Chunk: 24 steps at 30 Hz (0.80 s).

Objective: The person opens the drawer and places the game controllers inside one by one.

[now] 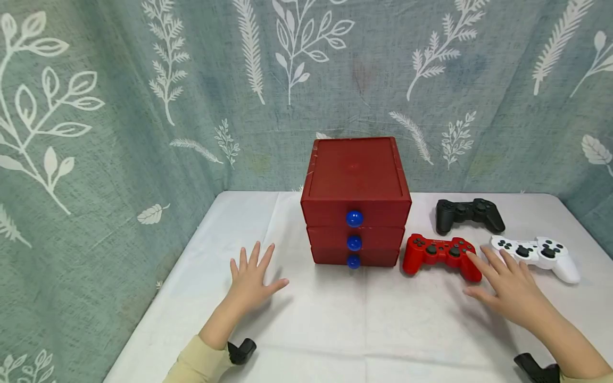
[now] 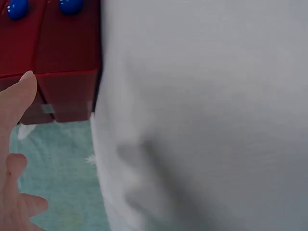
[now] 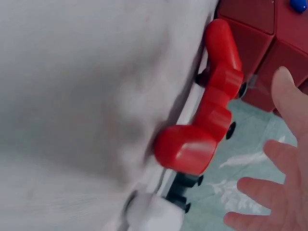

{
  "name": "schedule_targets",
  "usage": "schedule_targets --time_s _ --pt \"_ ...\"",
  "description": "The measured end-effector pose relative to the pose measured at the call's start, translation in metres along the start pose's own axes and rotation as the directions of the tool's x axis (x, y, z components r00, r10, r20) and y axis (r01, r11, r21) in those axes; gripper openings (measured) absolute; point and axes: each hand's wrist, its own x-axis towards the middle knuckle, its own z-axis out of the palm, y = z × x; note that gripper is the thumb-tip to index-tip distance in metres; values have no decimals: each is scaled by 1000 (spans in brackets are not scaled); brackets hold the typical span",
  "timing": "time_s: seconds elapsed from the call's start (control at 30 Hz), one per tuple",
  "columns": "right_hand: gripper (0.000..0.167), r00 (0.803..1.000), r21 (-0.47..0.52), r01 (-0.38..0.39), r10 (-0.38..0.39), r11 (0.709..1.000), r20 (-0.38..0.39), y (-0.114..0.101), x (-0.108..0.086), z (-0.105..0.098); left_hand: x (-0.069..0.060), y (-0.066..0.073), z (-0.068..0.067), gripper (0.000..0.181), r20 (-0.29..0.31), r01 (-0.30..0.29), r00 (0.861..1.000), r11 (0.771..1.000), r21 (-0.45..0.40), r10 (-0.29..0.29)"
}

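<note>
My left hand point(image 1: 250, 284) hovers with spread fingers above the white table, left of a dark red box of three stacked drawers point(image 1: 354, 170) with blue knobs. It holds nothing. On the right, my right hand point(image 1: 514, 290) is also spread and holds nothing, its fingertips overlapping the edges of a red game controller point(image 1: 438, 254) and a white game controller point(image 1: 557, 260) in the head view. In the right wrist view, a gap shows between those fingers and the red controller point(image 3: 211, 110). A black game controller point(image 1: 469, 211) lies behind them. All three drawers look closed.
The white cloth-covered table point(image 1: 325, 330) carries all these things. A green curtain point(image 1: 230, 96) with white leaf prints hangs behind it and along the left side. Black wrist mounts point(image 1: 241, 351) sit on both wrists.
</note>
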Motion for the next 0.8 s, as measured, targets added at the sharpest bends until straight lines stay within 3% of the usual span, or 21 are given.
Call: schedule_targets --time_s 0.17,0.37,0.6,0.8 --pt "77 999 15 35 -35 999 -31 -9 12 -8 9 7 -17 86 -58 -51 997 999 -16 50" --pt "64 996 129 62 -53 990 -73 -26 24 -13 25 20 -41 85 -97 -114 989 992 -50 109" --pt "59 999 279 28 -36 960 25 -45 40 -12 42 37 -61 83 -116 -190 977 977 -92 179" --pt "60 992 326 -16 -26 945 123 -58 48 -2 54 50 -72 83 -178 -297 945 948 -114 274"
